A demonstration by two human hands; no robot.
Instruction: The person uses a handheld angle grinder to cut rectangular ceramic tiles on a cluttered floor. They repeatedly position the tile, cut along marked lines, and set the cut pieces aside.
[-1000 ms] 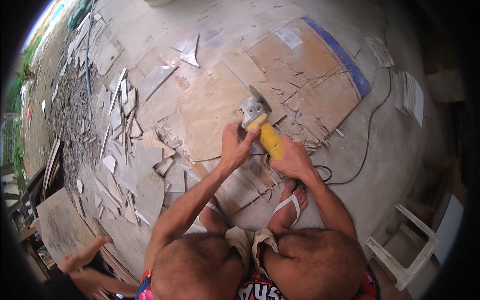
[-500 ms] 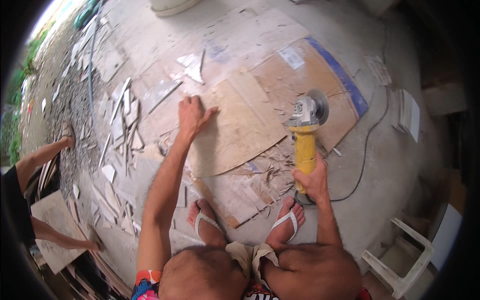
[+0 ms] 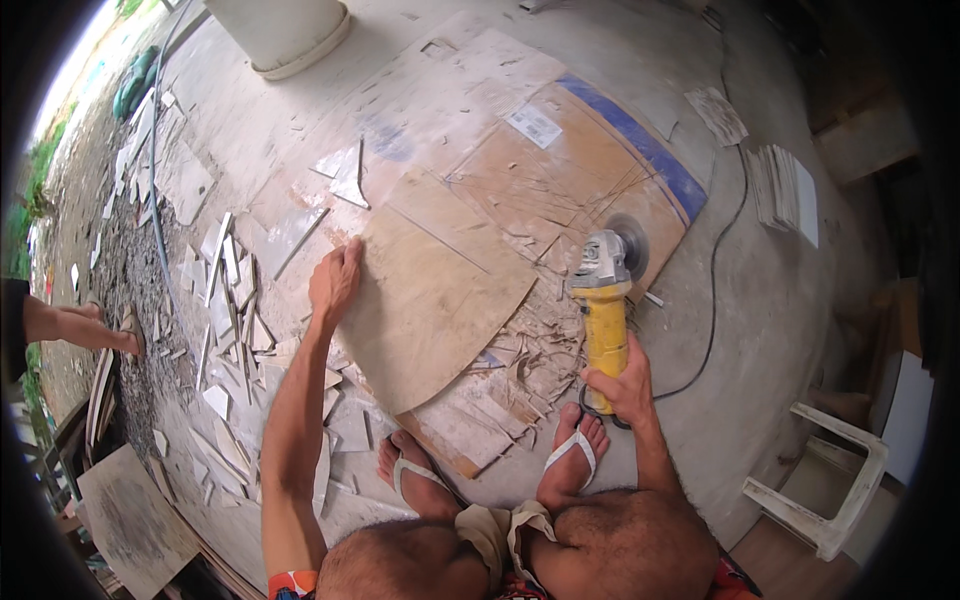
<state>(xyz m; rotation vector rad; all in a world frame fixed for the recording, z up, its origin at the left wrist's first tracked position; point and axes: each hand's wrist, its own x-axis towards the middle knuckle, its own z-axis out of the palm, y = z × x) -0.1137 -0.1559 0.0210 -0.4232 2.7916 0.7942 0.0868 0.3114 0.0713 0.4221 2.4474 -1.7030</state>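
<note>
My right hand is wrapped round the yellow body of an angle grinder, held upright with its grey head and round disc away from me. The disc looks blurred. In front of me lies a large tan tile with a curved edge on its near right side and a straight line across its far part. My left hand is closed at the tile's left edge, fingers together; the fingertips are partly hidden. Under the tile is a dusty flattened cardboard sheet with a blue stripe.
Broken tile strips litter the floor to the left. The grinder's black cord runs along the right, past a tile stack. A white plastic stool sits at the near right, a pale bucket far off. Another person's legs are at left.
The tile has turned and come nearer to me and leftward, and my left hand has shifted from its far edge to its left edge. The grinder has dropped slightly nearer. The other person's legs moved.
</note>
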